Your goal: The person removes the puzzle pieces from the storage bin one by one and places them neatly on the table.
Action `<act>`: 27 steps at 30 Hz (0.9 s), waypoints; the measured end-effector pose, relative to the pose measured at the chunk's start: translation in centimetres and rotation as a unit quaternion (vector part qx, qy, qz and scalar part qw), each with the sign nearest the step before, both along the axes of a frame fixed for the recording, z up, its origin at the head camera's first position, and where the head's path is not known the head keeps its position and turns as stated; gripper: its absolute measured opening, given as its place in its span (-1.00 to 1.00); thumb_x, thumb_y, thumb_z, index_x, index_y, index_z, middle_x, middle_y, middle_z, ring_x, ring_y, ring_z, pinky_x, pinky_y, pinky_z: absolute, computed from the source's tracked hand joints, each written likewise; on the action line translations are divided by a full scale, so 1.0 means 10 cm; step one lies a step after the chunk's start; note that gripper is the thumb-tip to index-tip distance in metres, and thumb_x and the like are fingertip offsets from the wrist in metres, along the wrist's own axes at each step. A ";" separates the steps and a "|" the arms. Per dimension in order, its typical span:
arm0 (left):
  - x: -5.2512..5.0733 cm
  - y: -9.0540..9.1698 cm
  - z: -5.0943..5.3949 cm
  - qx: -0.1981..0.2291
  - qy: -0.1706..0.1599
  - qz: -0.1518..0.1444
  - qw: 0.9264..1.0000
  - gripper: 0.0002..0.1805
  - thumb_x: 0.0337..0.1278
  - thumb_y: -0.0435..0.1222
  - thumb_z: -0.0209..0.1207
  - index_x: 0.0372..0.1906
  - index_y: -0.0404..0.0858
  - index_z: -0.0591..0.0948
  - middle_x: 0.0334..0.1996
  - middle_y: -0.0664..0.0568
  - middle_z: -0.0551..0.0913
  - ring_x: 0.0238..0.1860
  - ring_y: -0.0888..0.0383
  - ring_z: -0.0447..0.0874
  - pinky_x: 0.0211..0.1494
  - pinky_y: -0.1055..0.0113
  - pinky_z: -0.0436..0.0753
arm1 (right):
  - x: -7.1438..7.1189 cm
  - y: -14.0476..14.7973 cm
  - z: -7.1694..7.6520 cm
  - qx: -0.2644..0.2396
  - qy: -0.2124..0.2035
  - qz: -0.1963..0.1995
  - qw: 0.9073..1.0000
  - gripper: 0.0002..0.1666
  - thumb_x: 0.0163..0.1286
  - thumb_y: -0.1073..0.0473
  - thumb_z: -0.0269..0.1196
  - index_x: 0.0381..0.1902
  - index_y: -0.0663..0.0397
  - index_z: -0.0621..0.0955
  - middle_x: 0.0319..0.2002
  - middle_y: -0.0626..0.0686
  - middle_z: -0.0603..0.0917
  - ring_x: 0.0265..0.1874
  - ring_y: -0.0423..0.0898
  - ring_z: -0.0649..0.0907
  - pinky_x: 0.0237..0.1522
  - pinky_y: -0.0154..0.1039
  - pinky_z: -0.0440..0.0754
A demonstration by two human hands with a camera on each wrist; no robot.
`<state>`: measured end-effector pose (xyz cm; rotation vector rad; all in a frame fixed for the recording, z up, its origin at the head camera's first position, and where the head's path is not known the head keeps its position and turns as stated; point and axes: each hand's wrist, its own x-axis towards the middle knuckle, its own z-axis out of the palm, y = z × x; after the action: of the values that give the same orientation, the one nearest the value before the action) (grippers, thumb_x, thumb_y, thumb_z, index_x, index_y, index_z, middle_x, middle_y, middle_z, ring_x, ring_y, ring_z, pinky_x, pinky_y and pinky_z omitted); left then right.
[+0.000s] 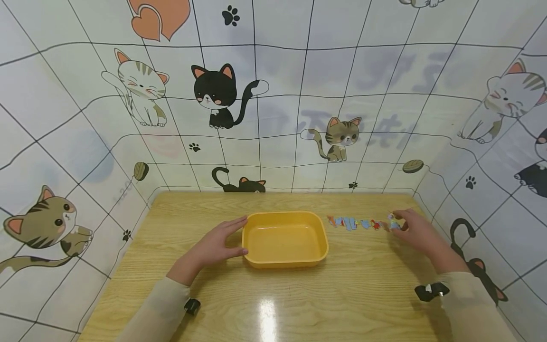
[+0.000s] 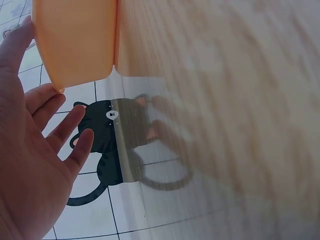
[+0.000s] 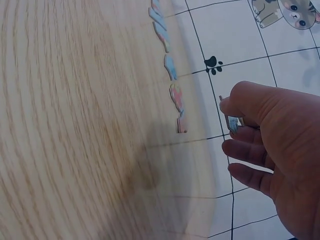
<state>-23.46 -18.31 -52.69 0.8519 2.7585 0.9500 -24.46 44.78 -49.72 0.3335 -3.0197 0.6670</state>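
Note:
An orange-yellow rectangular tray (image 1: 285,242) lies on the table, with nothing visible inside. At its left end my left hand (image 1: 217,244) rests against the rim, fingers mostly straight and spread. In the left wrist view, fingertips of the left hand (image 2: 42,145) touch the tray's edge (image 2: 75,45). My right hand (image 1: 416,233) pinches a small flat colourful piece (image 1: 392,222) between thumb and fingers. The right wrist view shows this piece (image 3: 233,123) raised edge-on, partly hidden by the fingers. Between tray and right hand, several similar flat pieces (image 1: 350,223) form a row.
The wood-grain table (image 1: 273,285) carries the tray and the pieces. A white cloth wall (image 1: 282,114) with printed cats and grid lines encloses the back and both sides. It rises close behind the row of pieces and my right hand.

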 end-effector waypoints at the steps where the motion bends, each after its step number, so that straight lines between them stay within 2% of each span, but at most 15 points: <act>1: 0.00 0.00 0.00 0.000 0.000 0.000 1.000 0.02 0.34 0.10 0.52 0.76 -0.11 0.32 0.76 0.17 0.21 0.71 -0.16 0.21 0.69 -0.30 0.26 | 0.00 0.01 -0.01 0.000 -0.003 0.000 1.000 -0.27 0.43 0.27 0.47 0.39 0.61 0.49 0.04 0.46 0.62 -0.21 0.17 0.71 -0.34 -0.08 0.64; 6: 0.01 0.00 0.00 -0.001 0.000 0.001 1.000 0.02 0.35 0.08 0.52 0.76 -0.11 0.32 0.76 0.17 0.20 0.71 -0.16 0.21 0.69 -0.29 0.26 | -0.01 0.06 -0.04 0.004 -0.015 -0.008 1.000 -0.27 0.43 0.25 0.49 0.38 0.62 0.49 -0.05 0.39 0.62 -0.22 0.14 0.70 -0.34 -0.09 0.63; 13: 0.01 0.00 0.01 -0.002 0.003 0.000 1.000 0.01 0.35 0.07 0.52 0.75 -0.13 0.33 0.76 0.17 0.20 0.71 -0.16 0.21 0.69 -0.29 0.26 | -0.01 0.12 -0.11 -0.005 -0.043 -0.022 0.999 -0.24 0.46 0.22 0.48 0.40 0.63 0.47 -0.01 0.38 0.62 -0.23 0.09 0.67 -0.39 -0.14 0.62; 20: 0.01 0.00 0.01 -0.003 0.000 0.002 1.000 0.01 0.35 0.07 0.52 0.76 -0.10 0.33 0.76 0.20 0.20 0.71 -0.16 0.21 0.69 -0.29 0.25 | -0.06 0.22 -0.26 -0.001 -0.042 -0.020 0.999 -0.25 0.45 0.22 0.48 0.39 0.63 0.49 0.07 0.46 0.62 -0.16 0.18 0.69 -0.33 -0.10 0.65; 27: 0.00 0.00 0.00 -0.004 -0.001 0.000 1.000 0.02 0.35 0.10 0.51 0.76 -0.11 0.32 0.76 0.21 0.20 0.71 -0.16 0.21 0.69 -0.30 0.26 | -0.09 0.28 -0.31 -0.003 -0.051 -0.020 0.999 -0.26 0.47 0.21 0.47 0.38 0.65 0.49 0.07 0.48 0.63 -0.09 0.30 0.73 -0.19 0.05 0.73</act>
<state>-23.45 -18.34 -52.67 0.8488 2.7582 0.9394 -25.34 47.60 -52.85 0.2454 -3.1103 0.7106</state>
